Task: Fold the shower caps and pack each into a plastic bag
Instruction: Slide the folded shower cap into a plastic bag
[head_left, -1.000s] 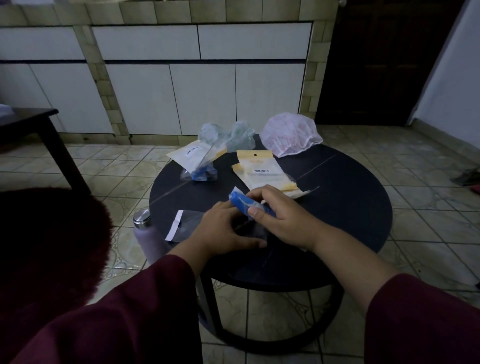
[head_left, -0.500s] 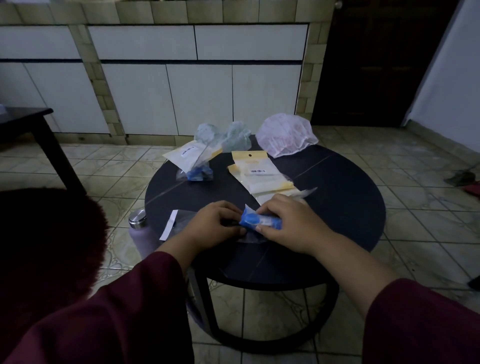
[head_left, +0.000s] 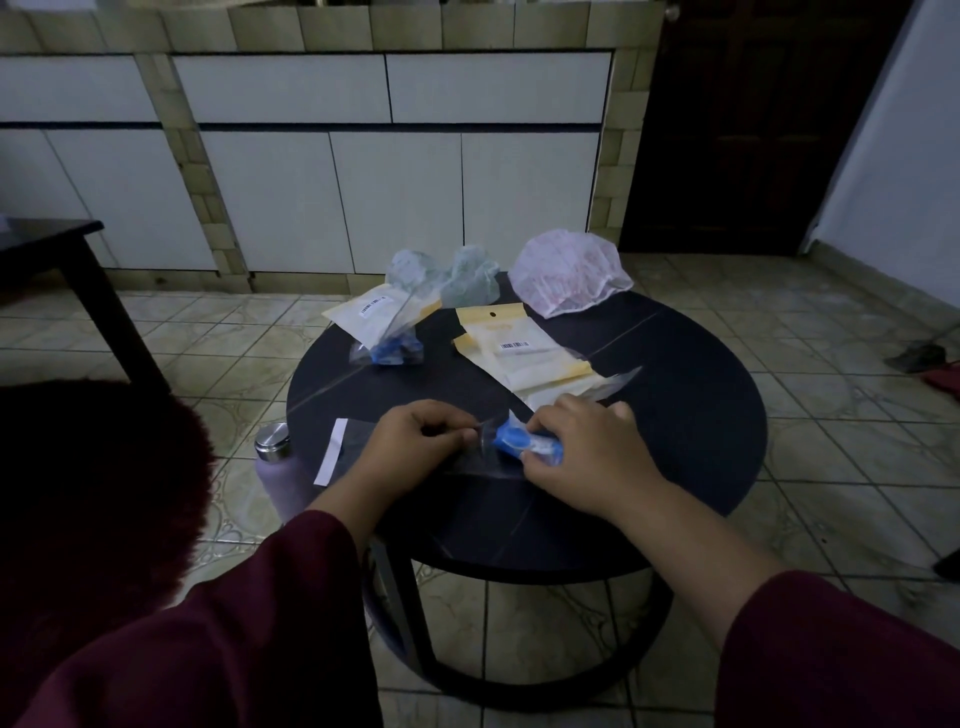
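Left hand (head_left: 415, 441): pinched clear plastic bag (head_left: 470, 457) mouth | right hand (head_left: 582, 447): gripped folded blue shower cap (head_left: 519, 441) | table (head_left: 685, 415), 6 o'clock edge

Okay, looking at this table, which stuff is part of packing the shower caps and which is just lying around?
Part of the job:
folded blue cap
clear bag
pink cap
two pale caps
packed bag
yellow-topped bags

Lying about:
metal-lidded bottle
side table
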